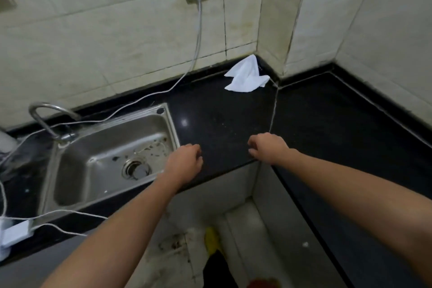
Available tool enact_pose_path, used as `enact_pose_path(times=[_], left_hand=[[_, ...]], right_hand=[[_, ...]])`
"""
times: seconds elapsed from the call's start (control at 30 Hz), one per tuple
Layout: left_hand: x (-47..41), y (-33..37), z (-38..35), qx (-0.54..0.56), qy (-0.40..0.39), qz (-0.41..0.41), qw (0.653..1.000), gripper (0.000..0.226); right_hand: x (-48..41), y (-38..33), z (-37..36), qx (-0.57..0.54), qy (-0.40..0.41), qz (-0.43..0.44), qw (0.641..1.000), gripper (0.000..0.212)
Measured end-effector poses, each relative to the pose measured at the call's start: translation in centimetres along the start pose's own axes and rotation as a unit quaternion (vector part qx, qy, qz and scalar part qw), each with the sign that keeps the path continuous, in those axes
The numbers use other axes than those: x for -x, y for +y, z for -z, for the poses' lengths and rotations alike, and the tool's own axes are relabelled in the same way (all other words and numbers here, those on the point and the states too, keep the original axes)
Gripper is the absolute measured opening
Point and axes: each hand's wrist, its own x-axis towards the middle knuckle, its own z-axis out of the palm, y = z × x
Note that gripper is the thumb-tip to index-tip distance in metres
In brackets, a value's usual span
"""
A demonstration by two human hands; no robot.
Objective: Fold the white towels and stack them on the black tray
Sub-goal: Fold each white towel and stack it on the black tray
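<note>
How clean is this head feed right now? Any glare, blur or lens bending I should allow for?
Head view: dim, even light; one small glare spot on the black counter; wide-angle bending curves the wall tiles and counter edges; soft overall, both hands slightly blurred; the white towel is bright and its folds are hard to read; the floor below is murky.

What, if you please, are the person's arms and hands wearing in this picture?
Nothing shows on them. Both forearms are bare with no sleeves in view, and the left hand and the right hand have no gloves. No watch, bracelet, or ring can be seen on the wrists or fingers.
</note>
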Motion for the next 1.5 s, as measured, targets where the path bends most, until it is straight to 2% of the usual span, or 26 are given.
enact_pose_path(times=[0.27,0.6,0.8,0.9,1.03,1.13,1.2,1.37,1.5], left_hand=[[-14.3,-6.0,0.9,-0.01,-0.055,-0.05,0.997,0.021],[-25.0,-5.8,-0.9,0.021,-0.089,-0.082,0.992,0.019],[-29.1,-6.2,-2.9,0.032,-0.119,-0.032,0.992,0.02],[-30.0,-6.7,-3.2,0.025,-0.132,-0.011,0.991,0.021],[-31.4,-7.2,-4.1,0.027,-0.143,0.012,0.989,0.021],[-31.6,-7.5,-4.9,0.027,-0.158,0.026,0.987,0.02],[-31.7,-7.5,-5.5,0.028,-0.17,0.03,0.985,0.02],[-32.2,-6.7,-6.3,0.048,-0.186,0.025,0.981,0.019],[-32.3,-5.8,-6.5,0.054,-0.179,0.007,0.982,0.018]], right_hand=[[-11.8,1.0,2.1,-0.022,0.02,-0.074,0.997,0.026],[-21.0,7.6,4.4,-0.047,-0.006,-0.156,0.987,0.033],[-30.6,11.4,5.4,-0.053,-0.012,-0.14,0.989,0.035],[-34.8,11.9,5.5,-0.078,-0.018,-0.134,0.988,0.043],[-39.5,11.6,4.8,-0.014,-0.031,-0.076,0.997,0.053],[-40.8,12.1,3.4,0.026,-0.065,-0.083,0.994,0.043],[-40.8,13.0,2.2,0.009,-0.066,-0.097,0.993,0.032],[-37.2,13.2,0.6,-0.108,0.018,-0.07,0.992,0.022],[-32.3,11.4,-0.3,-0.122,0.038,-0.048,0.991,0.023]])
